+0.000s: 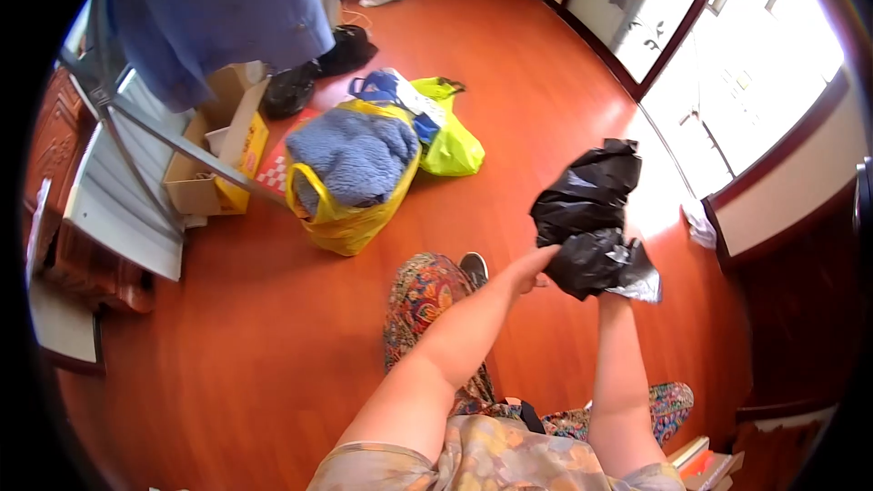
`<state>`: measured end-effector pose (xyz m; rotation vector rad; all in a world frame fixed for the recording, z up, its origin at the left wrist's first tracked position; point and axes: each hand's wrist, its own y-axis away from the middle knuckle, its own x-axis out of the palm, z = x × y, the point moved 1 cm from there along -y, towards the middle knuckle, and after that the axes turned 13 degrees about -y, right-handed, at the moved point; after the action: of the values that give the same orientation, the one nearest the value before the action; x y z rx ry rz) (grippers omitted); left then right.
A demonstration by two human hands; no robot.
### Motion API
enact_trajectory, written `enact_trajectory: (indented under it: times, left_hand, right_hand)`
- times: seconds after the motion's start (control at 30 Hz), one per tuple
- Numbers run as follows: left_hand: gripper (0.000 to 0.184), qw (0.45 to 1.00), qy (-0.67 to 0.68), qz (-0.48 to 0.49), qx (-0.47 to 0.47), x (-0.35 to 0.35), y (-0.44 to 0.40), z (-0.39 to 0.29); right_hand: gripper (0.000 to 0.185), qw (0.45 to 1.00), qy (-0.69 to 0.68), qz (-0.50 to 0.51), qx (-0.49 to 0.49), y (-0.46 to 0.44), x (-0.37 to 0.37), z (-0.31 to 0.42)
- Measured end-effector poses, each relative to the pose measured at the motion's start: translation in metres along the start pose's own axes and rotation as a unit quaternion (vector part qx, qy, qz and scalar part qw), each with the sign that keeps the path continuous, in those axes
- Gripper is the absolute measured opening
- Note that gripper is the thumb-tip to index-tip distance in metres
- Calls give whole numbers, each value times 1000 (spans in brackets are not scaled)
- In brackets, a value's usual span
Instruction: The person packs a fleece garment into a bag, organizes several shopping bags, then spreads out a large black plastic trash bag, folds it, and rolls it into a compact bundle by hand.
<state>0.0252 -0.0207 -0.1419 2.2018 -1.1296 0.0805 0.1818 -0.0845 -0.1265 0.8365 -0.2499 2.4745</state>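
A crumpled black plastic bag (589, 205) hangs in front of me, above the wooden floor. My left hand (535, 269) is at the bag's near left edge, its fingers curled and gripping the plastic. My right forearm runs up into the bag's mouth, so the plastic covers my right hand and its fingers are hidden. A shiny, lighter patch of the bag shows near my right wrist.
Left of centre stands a yellow bag (359, 227) stuffed with a blue fluffy blanket (355, 150). Beside it are a lime-green bag (455, 145), an open cardboard box (241, 145) and black bags (346, 50). A metal rack (182, 150) with blue clothing (214, 18) stands at left.
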Motion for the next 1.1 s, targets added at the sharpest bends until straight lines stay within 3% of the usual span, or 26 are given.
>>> enact_trajectory:
  times: [0.07, 0.13, 0.17, 0.2, 0.27, 0.3, 0.33, 0.37, 0.4, 0.43, 0.47, 0.5, 0.53, 0.6, 0.63, 0.67, 0.7, 0.73, 0.8, 0.83, 1.1]
  left_hand:
    - [68, 999, 20, 29, 35, -2, 15, -15]
    - [84, 993, 61, -40, 94, 0, 12, -18]
    - [87, 992, 49, -31, 116, 0, 14, -21]
    - [87, 991, 48, -35, 120, -1, 12, -20]
    - [81, 967, 101, -8, 235, 1, 1, -11]
    - [71, 968, 123, -16, 219, 1, -5, -5]
    - [71, 968, 120, -20, 221, 2, -2, -5]
    - [66, 962, 179, 23, 205, 5, 3, -7]
    - [62, 951, 236, 67, 189, 8, 9, -8]
    - [55, 946, 254, 41, 195, 11, 12, -10]
    - [55, 947, 249, 38, 197, 12, 10, -7]
    - [52, 941, 276, 28, 192, 11, 4, -4]
    - [49, 934, 303, 19, 187, 8, 1, -3]
    - [47, 933, 306, 17, 189, 4, -6, -2]
    - [45, 931, 313, 19, 187, 3, -6, -2]
    - [45, 932, 308, 18, 188, 2, -7, -3]
    - [44, 932, 313, 22, 181, 2, -6, -4]
    - [44, 932, 319, 26, 173, 3, -5, -5]
    - [44, 934, 316, 50, 157, 4, -1, -6]
    - [43, 935, 316, 73, 142, 4, 0, -6]
    - [38, 908, 337, 221, 111, 14, -3, -4]
  right_hand:
    - [25, 1000, -3, 0, -18, -7, -21, 4]
    - [24, 1000, 13, 20, -19, -15, -42, 7]
    - [22, 996, 75, 24, -51, -9, -49, 11]
    - [14, 922, 368, -31, -114, 9, -5, 25]
    - [14, 982, 148, -66, -94, 25, 32, 30]
    - [14, 984, 102, -13, -145, -8, -35, 10]
    - [14, 985, 97, -10, -145, -15, -45, 17]
    - [13, 885, 426, 69, -176, -17, -47, 22]
    - [12, 793, 574, 103, -175, -17, -42, 22]
    - [11, 677, 698, 138, -189, -14, -32, 23]
    - [11, 826, 546, 72, -123, -11, -23, 22]
    - [12, 930, 363, 5, -51, -5, -8, 20]
    - [14, 985, 162, -60, 27, -1, 6, 16]
    - [16, 986, -52, -119, 106, -3, 1, 5]
    - [13, 960, 273, -46, -28, -5, -13, 0]
    - [11, 811, 563, 30, -160, -8, -26, -6]
    - [8, 895, 438, 52, -66, -6, -10, -2]
    - [7, 955, 266, 92, -91, -2, 10, -8]
    - [7, 973, 227, -41, 21, -7, 11, -5]
    - [7, 976, 209, -55, 39, -4, 11, -6]
    - [8, 976, 215, 15, 38, 13, 6, -10]
